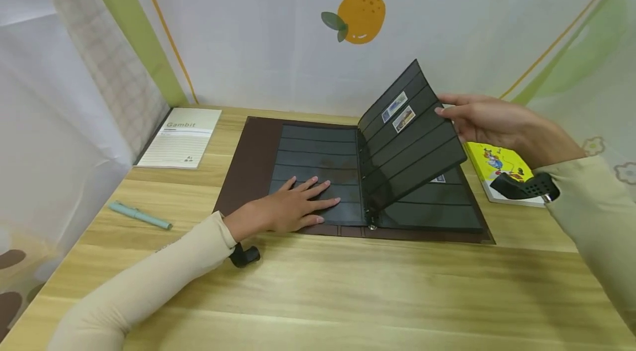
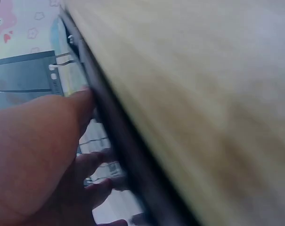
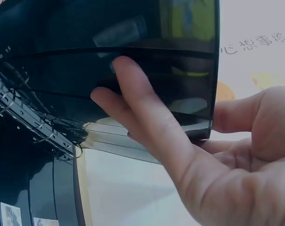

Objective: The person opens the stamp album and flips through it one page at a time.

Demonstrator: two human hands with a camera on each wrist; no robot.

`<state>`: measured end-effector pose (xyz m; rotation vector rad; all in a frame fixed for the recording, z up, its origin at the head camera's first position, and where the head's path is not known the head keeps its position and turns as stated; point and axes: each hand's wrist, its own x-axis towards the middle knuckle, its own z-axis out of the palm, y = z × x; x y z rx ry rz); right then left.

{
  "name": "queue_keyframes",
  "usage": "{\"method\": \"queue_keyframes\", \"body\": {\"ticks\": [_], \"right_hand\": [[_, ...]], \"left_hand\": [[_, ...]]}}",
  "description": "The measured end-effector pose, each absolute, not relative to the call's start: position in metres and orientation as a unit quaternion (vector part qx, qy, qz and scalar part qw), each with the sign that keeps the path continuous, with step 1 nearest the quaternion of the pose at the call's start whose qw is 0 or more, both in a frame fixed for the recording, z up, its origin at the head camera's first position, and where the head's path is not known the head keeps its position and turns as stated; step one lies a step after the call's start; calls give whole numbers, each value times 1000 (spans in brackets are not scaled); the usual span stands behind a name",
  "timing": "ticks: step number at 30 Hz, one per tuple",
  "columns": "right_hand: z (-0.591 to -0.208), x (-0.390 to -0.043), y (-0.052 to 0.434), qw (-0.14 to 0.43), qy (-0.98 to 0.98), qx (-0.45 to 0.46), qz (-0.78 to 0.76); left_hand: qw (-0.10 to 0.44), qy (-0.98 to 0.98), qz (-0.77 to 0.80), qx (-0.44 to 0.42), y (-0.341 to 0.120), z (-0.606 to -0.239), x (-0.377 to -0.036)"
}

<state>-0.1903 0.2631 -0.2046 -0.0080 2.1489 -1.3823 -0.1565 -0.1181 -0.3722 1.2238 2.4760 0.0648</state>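
Head view: album [image 1: 253, 163] lain open on table [image 1: 348, 290]; left hand [image 1: 293, 208] pressed flat on left page; lifted page [image 1: 407, 144] pinched at outer edge by right hand [image 1: 484, 119], two stamps [image 1: 399, 112] seen in its strips.
Left wrist: left hand [image 2: 43, 160] seen flat, fingers straight, against album edge [image 2: 118, 141].
Right wrist: right hand [image 3: 180, 155] fingers spread behind page [image 3: 109, 56], thumb at edge.

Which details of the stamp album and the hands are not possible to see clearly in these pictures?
- Stamps on the lifted page: head view, too small to read their pictures.
- Album sheet under the lifted page: mostly covered by that page.
- Left hand in the left wrist view: blurred, and the palm fills the frame.
- Right hand thumb: hidden behind the page in the head view.
- Yellow book: partly hidden by the right wrist.
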Motion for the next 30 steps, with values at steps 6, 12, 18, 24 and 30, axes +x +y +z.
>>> {"method": "queue_keyframes", "body": {"ticks": [6,12,18,24,30], "right_hand": [[-201,-195,251,303,796,-9,-524],[-194,-200,235,299,800,-22,-519],[-198,-203,218,314,792,-37,-523],[-202,-199,203,325,764,-65,-554],[-204,-190,191,283,770,-105,-561]], "left_hand": [[170,880,198,396,-90,-343,-161],[111,852,430,277,-21,-267,-151],[115,830,473,272,14,-237,-143],[156,810,510,243,5,-232,-141],[170,786,555,214,-20,-223,-145]]}}
